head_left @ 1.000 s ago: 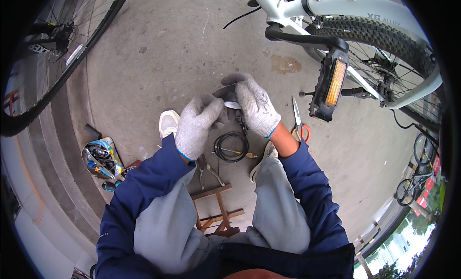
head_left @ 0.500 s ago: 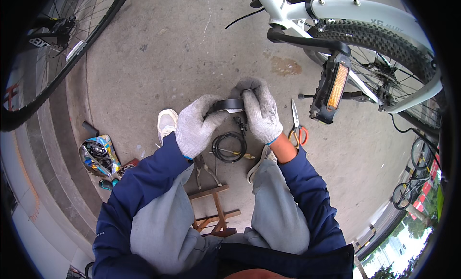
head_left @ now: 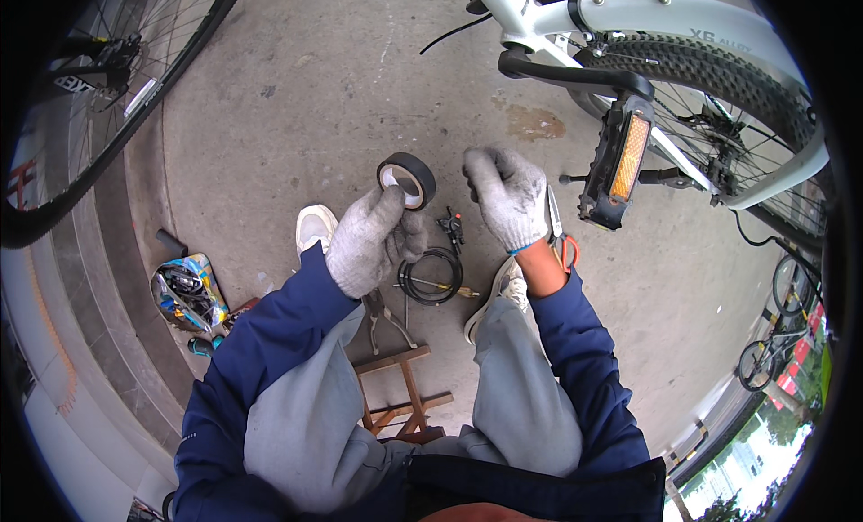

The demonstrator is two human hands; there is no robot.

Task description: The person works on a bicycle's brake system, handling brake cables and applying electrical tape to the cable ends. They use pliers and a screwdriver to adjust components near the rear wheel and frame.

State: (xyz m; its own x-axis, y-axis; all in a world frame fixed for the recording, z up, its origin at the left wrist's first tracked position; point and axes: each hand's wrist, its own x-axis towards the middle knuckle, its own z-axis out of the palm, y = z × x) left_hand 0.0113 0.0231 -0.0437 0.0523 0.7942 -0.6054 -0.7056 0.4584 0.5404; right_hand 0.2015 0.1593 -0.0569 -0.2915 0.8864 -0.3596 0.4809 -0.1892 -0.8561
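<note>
Upper centre of the frame: a roll of black tape [head_left: 422,175], gripped at its lower edge by the gloved left hand [head_left: 367,240]. The right hand [head_left: 511,196], right of centre, is curled (whether around anything cannot be told). The roll is probably light, firm and sturdy, best held by rim and core, since gloves may cling to adhesive.

A round black, pale-cored tape roll [head_left: 425,174] tops the grey-knit-gloved left hand [head_left: 367,236]; orange-handled metal scissors [head_left: 556,223] show beside the dark-smudged, grey-knit-gloved right hand [head_left: 511,196].
</note>
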